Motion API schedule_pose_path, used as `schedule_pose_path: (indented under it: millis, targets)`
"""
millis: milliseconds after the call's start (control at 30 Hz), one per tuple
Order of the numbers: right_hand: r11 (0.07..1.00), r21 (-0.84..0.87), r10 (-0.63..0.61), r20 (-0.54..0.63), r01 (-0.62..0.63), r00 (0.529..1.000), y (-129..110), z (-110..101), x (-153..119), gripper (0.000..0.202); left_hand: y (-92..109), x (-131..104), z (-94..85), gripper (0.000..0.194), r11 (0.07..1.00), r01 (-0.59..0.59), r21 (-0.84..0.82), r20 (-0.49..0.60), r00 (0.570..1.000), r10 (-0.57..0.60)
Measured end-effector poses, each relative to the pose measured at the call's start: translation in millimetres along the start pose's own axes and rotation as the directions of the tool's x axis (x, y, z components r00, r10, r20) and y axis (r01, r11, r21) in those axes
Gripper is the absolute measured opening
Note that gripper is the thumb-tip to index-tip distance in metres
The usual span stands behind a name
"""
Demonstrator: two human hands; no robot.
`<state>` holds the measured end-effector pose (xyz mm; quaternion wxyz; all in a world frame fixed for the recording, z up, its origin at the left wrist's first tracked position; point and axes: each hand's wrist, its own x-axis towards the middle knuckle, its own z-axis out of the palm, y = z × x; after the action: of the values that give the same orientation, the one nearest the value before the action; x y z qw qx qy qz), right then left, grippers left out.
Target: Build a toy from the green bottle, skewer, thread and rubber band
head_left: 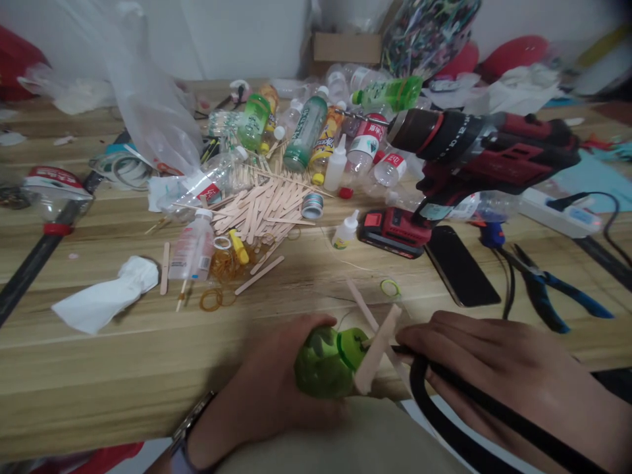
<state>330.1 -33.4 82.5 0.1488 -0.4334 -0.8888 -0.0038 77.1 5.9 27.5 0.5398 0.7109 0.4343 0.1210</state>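
At the front edge of the table, my left hand (276, 382) is wrapped round a green plastic bottle piece (323, 363) whose green cap (351, 349) points right. Flat wooden sticks (378, 352) stand crossed just off the cap, with a thin stick between them and it. To the right, my right hand (488, 368) has its fingers closed on a black tool (459, 382) with long curved handles. The tip of the tool reaches the crossed sticks; its exact contact there is blurred.
A red cordless drill (498, 148) stands at the right, near a phone (461, 266) and blue-handled pliers (548, 289). Behind lie a pile of wooden sticks (266, 204), plastic bottles (306, 128) and small glue bottles (345, 230). A crumpled tissue (108, 293) is at the left.
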Motion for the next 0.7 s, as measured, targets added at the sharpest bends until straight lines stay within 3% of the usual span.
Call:
schedule_pose_path:
  millis: [100,267,500,700]
  targets:
    - [0.997,0.077,-0.004,0.066,-0.001,0.998,-4.3,0.4,-1.7,0.039,3.4,-0.7,3.5,0.077,0.997,0.013,0.071,-0.001,1.000,-0.013]
    - [0.973,0.179,0.133,0.072,-0.144,0.989,-9.6,1.4,-5.9,0.030,2.1,-4.6,10.9,0.072,0.977,-0.032,0.211,-0.024,0.999,0.038]
    - [0.974,0.212,0.055,0.105,-0.077,0.993,-8.4,2.8,-8.4,0.051,0.3,-7.4,6.1,0.074,0.976,-0.046,0.212,0.096,0.995,0.026]
    - [0.960,0.247,0.123,0.061,-0.134,0.991,-11.1,4.6,-11.7,0.031,-4.4,-10.0,13.5,0.069,0.918,-0.196,0.345,0.010,0.979,0.206]
